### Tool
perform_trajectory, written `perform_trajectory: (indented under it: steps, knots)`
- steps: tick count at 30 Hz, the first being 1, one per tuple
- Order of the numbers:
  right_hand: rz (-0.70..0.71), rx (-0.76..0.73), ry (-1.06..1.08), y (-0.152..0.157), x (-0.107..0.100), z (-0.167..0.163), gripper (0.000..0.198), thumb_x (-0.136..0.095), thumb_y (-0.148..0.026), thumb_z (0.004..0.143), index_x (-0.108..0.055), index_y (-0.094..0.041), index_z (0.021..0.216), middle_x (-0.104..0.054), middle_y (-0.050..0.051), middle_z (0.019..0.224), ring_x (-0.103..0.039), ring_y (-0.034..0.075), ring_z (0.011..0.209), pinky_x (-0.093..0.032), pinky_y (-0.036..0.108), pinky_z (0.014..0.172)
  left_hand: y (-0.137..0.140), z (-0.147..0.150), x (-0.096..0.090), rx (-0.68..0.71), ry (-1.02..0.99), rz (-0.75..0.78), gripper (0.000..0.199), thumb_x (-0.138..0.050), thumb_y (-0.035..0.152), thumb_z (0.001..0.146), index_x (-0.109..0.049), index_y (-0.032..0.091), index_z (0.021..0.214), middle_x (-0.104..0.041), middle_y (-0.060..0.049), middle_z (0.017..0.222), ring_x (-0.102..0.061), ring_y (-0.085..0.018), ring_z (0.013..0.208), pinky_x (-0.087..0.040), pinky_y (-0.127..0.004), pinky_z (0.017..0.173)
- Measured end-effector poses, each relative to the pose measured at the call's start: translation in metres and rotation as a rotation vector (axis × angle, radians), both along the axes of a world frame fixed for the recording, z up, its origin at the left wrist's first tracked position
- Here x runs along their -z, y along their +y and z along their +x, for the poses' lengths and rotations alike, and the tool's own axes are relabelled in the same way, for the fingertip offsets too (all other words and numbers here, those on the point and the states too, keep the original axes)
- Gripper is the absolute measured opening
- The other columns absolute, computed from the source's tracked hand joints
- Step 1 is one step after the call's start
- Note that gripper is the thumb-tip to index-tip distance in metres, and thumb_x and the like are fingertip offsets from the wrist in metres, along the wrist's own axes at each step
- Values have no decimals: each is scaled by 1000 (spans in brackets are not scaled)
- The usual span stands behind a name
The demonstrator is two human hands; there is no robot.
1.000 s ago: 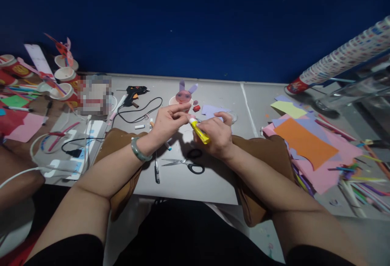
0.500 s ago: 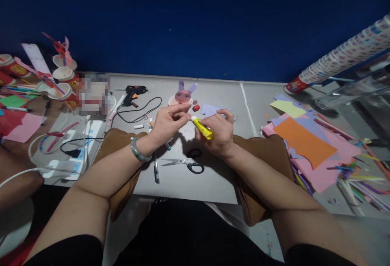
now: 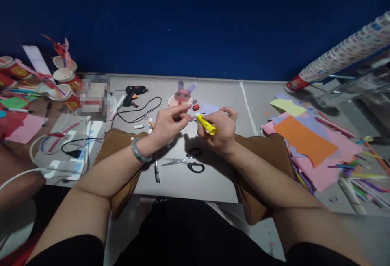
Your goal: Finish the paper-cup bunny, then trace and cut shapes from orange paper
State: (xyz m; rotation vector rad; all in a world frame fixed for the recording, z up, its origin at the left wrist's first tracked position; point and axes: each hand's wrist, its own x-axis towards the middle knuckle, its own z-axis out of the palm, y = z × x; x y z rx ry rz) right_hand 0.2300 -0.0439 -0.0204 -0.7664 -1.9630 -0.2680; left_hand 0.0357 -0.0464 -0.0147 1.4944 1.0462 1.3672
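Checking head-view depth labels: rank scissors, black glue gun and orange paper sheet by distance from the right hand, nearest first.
Measured from the right hand, which grips a yellow glue stick:
1. Scissors: just below the hand, toward the person.
2. Black glue gun: far-left on the table, past the left hand.
3. Orange paper sheet: off to the right, on the paper pile.

We see a craft workspace, most likely a hobby or classroom making table set against a dark blue wall [image 3: 195, 22]. The grey table [image 3: 183, 180] carries the tools of paper crafting: a hot glue gun [image 3: 135, 92] with its trailing cord, scissors [image 3: 184, 163], marker pens, a power strip [image 3: 76, 152], and loose sheets of coloured paper [image 3: 307, 144] piled at the right. We also note a long sleeve of stacked paper cups [image 3: 338, 60], open cups [image 3: 62, 83] at the far left, and a finished paper-cup rabbit [image 3: 183, 96] standing near the wall.
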Motion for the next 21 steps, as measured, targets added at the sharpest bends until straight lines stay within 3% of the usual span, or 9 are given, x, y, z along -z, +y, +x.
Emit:
perform_trajectory:
  steps: [9, 21]
  knots:
    - [-62, -31, 6, 1, 2, 0, 12, -64, -23, 92, -57, -27, 101, -71, -4, 79, -64, 19, 66, -43, 43, 90, -1, -2, 2, -44, 249, 226, 35, -72, 16, 86, -81, 21, 120, -85, -4, 98, -79, -14, 80, -65, -26, 81]
    - [-42, -3, 21, 1, 1, -1, 10, -63, -24, 93, -55, -26, 99, -72, -4, 79, -64, 17, 66, -45, 42, 88, -3, -3, -5, -45, 242, 133, 35, -76, 19, 82, -83, 25, 116, -85, -5, 102, -80, -18, 83, -63, -31, 86]
